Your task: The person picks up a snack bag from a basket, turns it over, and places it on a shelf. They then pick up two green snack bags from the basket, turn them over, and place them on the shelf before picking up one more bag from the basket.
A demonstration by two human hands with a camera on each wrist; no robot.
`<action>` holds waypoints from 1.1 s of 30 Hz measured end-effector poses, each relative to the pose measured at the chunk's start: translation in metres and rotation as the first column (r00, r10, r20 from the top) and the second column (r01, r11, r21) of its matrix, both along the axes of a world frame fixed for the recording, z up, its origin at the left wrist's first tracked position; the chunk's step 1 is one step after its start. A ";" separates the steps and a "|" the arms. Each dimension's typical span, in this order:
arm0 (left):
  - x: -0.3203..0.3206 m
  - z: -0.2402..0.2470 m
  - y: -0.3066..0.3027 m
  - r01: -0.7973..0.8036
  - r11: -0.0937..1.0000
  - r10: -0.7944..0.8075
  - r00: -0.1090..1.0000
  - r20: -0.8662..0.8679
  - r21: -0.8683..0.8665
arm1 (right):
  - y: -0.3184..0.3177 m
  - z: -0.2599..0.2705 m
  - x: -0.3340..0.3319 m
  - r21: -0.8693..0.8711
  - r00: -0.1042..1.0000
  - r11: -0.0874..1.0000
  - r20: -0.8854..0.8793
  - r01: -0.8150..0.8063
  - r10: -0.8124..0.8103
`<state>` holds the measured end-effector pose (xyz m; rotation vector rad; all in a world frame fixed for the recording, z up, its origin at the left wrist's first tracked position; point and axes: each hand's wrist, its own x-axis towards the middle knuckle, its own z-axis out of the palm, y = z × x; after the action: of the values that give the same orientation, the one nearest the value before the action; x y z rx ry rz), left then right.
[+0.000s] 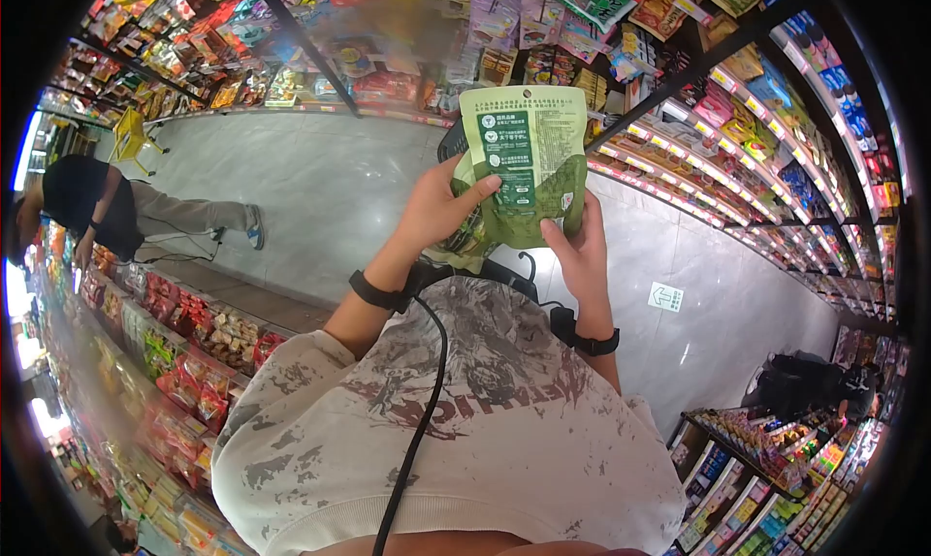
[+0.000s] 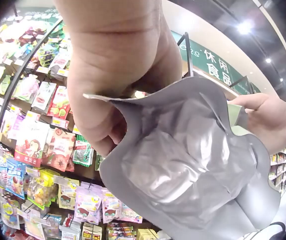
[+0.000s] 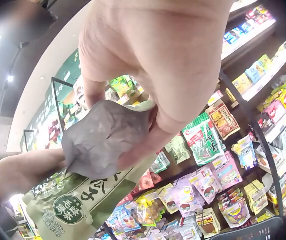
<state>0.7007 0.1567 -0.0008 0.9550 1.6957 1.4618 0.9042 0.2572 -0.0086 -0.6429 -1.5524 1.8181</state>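
Note:
Both hands hold a green seed pouch (image 1: 529, 158) in front of the chest, its text-covered back facing up. My left hand (image 1: 436, 202) grips the left edge, thumb lying across the printed panel. At the lower right corner my right hand (image 1: 582, 251) pinches the pouch, thumb on the face and fingers behind. More green packaging (image 1: 461, 241) shows behind the lower left edge. The left wrist view has a silver-grey pouch underside (image 2: 183, 165) close to the left hand. In the right wrist view, a green printed front (image 3: 78, 205) with large characters is visible below the grey underside (image 3: 105, 137).
Shelves of hanging snack packets (image 1: 553, 32) stand ahead, and price-tagged shelves (image 1: 737, 149) run along the right. A person (image 1: 97, 207) bends over bins of packets (image 1: 194, 372) at left. A yellow stool-like frame (image 1: 131, 139) stands behind; a black basket (image 3: 255, 230) is below.

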 end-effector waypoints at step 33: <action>-0.104 -0.014 -0.168 -0.407 0.913 0.385 0.888 -0.251 -0.039 | -0.098 0.007 -0.160 0.366 0.842 0.765 0.333 -0.530 0.424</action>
<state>0.5969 -0.0111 -0.0148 0.7874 2.2182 1.5538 0.7443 0.1594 -0.0015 -0.2430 -2.3792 1.6620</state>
